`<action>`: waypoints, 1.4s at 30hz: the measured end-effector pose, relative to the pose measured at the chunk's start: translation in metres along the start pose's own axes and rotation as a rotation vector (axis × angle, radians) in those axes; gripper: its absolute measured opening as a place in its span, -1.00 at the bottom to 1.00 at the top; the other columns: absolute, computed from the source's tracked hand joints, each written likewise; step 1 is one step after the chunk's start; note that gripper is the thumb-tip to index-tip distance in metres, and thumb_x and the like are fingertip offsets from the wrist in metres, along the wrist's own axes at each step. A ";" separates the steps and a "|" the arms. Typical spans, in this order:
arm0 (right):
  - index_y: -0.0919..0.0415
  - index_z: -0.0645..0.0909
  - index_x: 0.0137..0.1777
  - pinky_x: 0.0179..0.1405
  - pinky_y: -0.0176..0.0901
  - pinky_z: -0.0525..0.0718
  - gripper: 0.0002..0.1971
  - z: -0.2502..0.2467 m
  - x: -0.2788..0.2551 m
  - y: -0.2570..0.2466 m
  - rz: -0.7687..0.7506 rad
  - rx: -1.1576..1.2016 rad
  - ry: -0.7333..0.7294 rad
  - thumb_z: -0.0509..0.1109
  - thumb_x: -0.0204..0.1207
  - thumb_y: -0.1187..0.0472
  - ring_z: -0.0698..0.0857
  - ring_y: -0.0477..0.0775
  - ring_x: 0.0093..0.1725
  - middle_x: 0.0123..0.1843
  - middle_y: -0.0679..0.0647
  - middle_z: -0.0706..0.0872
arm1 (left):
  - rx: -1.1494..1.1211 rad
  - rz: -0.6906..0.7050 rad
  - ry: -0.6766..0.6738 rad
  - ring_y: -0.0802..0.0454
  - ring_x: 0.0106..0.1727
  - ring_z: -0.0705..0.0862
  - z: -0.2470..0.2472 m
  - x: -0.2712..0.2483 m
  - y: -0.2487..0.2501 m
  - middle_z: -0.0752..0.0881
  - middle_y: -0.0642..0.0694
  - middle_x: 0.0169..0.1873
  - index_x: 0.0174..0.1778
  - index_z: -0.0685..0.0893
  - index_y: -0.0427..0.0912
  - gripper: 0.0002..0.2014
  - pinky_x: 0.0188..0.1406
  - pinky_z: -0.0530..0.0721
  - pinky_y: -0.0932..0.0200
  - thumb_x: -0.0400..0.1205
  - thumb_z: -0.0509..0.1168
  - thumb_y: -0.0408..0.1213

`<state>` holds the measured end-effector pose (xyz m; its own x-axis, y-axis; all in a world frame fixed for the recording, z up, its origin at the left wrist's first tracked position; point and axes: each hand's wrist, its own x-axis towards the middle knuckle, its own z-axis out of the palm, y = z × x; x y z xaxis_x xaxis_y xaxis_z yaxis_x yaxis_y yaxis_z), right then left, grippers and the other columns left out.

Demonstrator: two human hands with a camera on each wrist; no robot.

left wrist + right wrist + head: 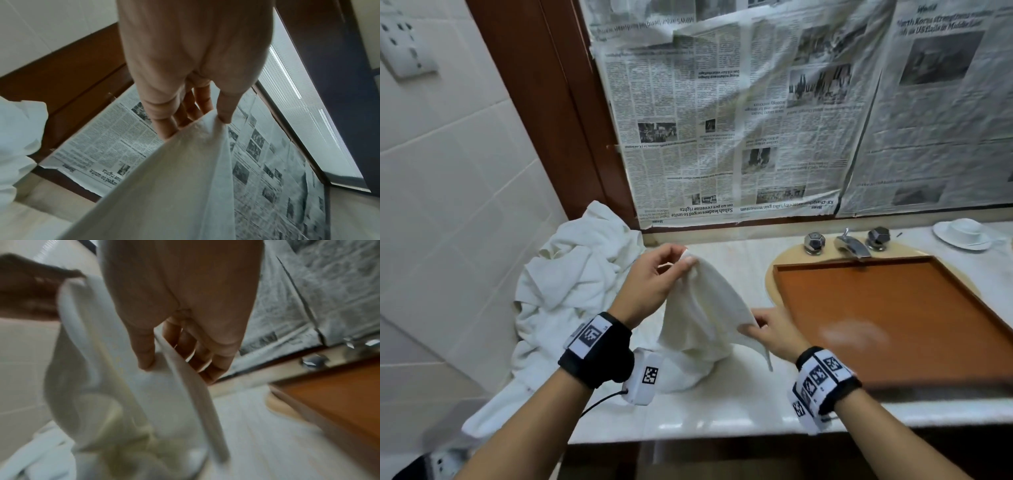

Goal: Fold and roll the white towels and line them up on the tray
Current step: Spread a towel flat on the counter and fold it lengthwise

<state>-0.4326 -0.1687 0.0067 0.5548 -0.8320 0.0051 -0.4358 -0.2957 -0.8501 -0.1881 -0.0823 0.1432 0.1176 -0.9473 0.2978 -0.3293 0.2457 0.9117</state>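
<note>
- Left hand is raised above the bench, thumb and fingers pinching one corner of a white towel.
- Right hand sits lower and nearer the tray, gripping another edge of the same towel between thumb and fingers.
- The towel hangs slack between the two hands, its lower end bunched on the bench; held this way it looks ready to be spread flat for folding, which has not begun.
- Left of the tray, behind the left hand, a heap of crumpled white towels waits on the bench.
- The brown tray lies over the sink with no towels on it.
- Behind the tray stands a tap, with newspaper covering the wall above.
- Beyond the tray's far right corner sits a white saucer.
</note>
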 end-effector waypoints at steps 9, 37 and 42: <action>0.03 0.72 -0.10 -0.38 -0.06 0.64 -0.82 0.011 -0.016 0.021 0.250 0.204 0.261 0.34 0.68 0.06 0.72 0.07 -0.16 -0.15 0.05 0.71 | 0.052 -0.247 0.081 0.04 -0.17 0.64 -0.068 -0.042 -0.055 0.73 -0.01 -0.20 -0.11 0.76 -0.09 -0.78 -0.19 0.76 -0.06 0.58 0.42 0.00; 0.36 0.68 -0.04 -0.29 -0.07 0.79 -0.70 0.062 -0.066 -0.008 0.426 -0.096 -0.580 0.34 0.66 0.08 0.70 0.09 -0.21 -0.14 0.15 0.64 | 0.200 -0.914 -0.999 0.01 -0.26 0.71 -0.011 -0.117 -0.134 0.70 -0.05 -0.11 -0.05 0.64 0.00 -0.95 0.05 0.76 -0.07 0.71 0.34 -0.15; 0.45 0.67 -0.04 -0.20 0.00 0.76 -0.64 0.015 -0.092 -0.040 0.277 -0.015 -0.407 0.35 0.69 0.07 0.72 0.14 -0.29 -0.17 0.37 0.66 | 0.029 -0.795 -0.758 -0.02 -0.26 0.63 -0.035 -0.115 -0.076 0.67 -0.06 -0.22 0.11 0.68 -0.14 -0.84 -0.08 0.72 0.06 0.69 0.38 -0.16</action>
<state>-0.4560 -0.0731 0.0329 0.6472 -0.6301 -0.4291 -0.6145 -0.0980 -0.7828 -0.1439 0.0149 0.0501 -0.2966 -0.7161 -0.6319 -0.4375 -0.4863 0.7564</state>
